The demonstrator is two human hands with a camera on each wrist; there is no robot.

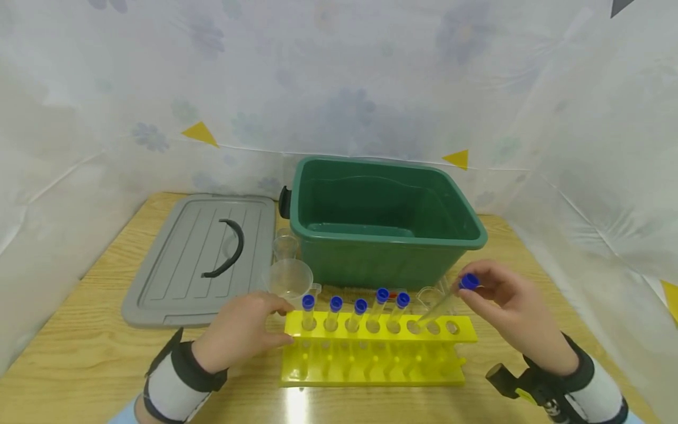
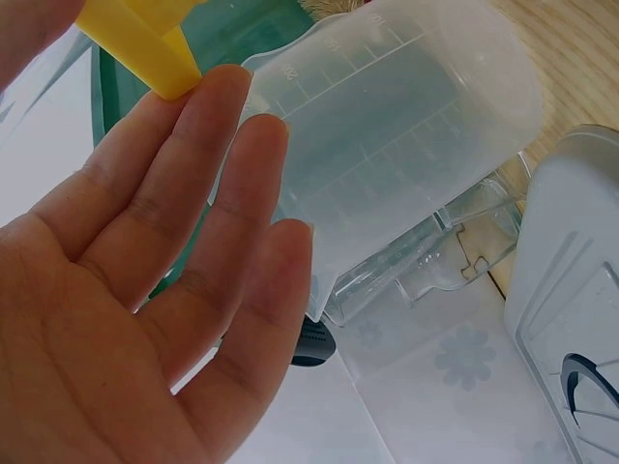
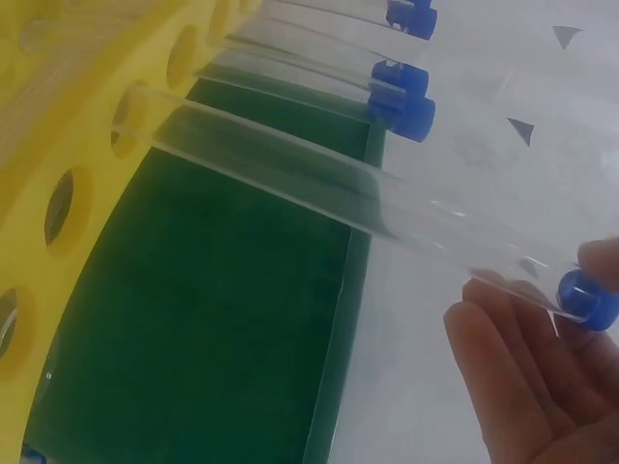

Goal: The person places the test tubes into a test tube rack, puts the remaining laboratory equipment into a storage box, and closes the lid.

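Note:
A yellow test tube rack [image 1: 463,334] stands in front of the green bin. Several clear test tubes with blue caps [image 1: 336,304] sit in its left and middle holes, some leaning. The left hand [image 1: 241,327] grips the rack's left end between thumb and fingers; the left wrist view shows the yellow end [image 2: 145,48] there. The right hand [image 1: 511,300] pinches another test tube [image 3: 290,184] near its blue cap [image 1: 469,281]. That tube slants down to the left, its lower end at a hole just right of the standing tubes. The two rightmost holes hold no tube.
A green bin [image 1: 392,259] stands behind the rack. To its left lies a grey lid [image 1: 185,253] with a black handle. A clear measuring beaker [image 1: 289,278] and other clear vessels [image 1: 286,244] stand beside the bin, close to the left hand.

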